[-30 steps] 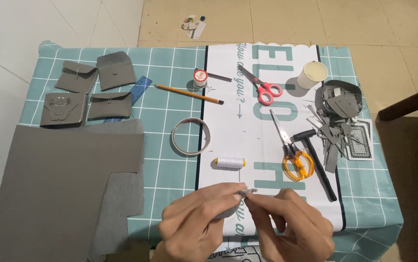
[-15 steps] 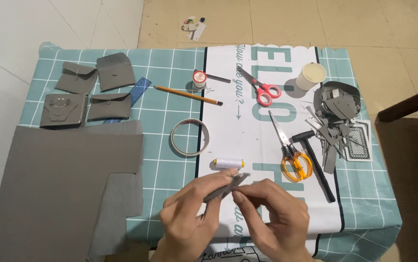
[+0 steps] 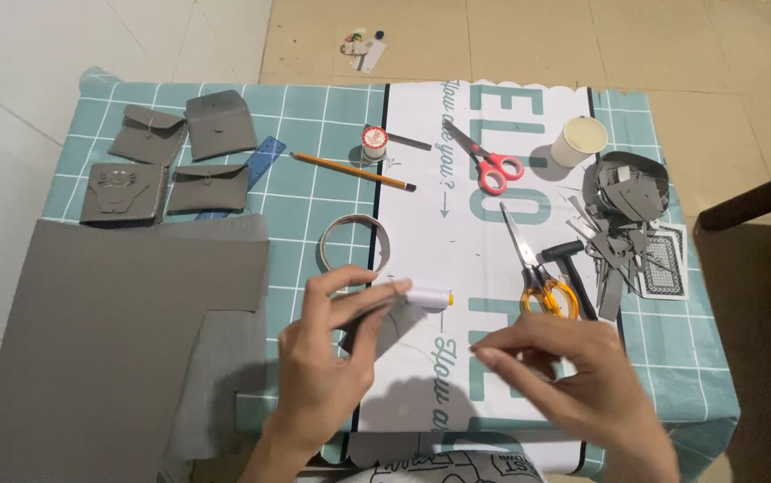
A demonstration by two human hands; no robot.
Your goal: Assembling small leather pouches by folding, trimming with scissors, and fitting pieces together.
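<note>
My left hand (image 3: 327, 367) pinches a small grey piece of material (image 3: 396, 324) between thumb and fingers, just above the white printed sheet (image 3: 457, 224). My right hand (image 3: 573, 380) hovers to the right of it, a hand's width away, with fingertips pressed together and pointing left. Whether they pinch anything is too small to see. A white thread spool (image 3: 428, 298) lies just beyond the grey piece.
A large grey sheet (image 3: 117, 331) covers the table's left. Grey pouches (image 3: 171, 152), a blue ruler (image 3: 260, 159), pencil (image 3: 352, 171), tape ring (image 3: 354, 243), red scissors (image 3: 488, 161), orange scissors (image 3: 542, 277), paper cup (image 3: 580, 140) and grey scraps (image 3: 622, 201) lie around. A dark chair (image 3: 761, 206) stands right.
My hands were together on the grey piece. The right hand has since drawn away to the right, while the left keeps the piece and has lifted it slightly.
</note>
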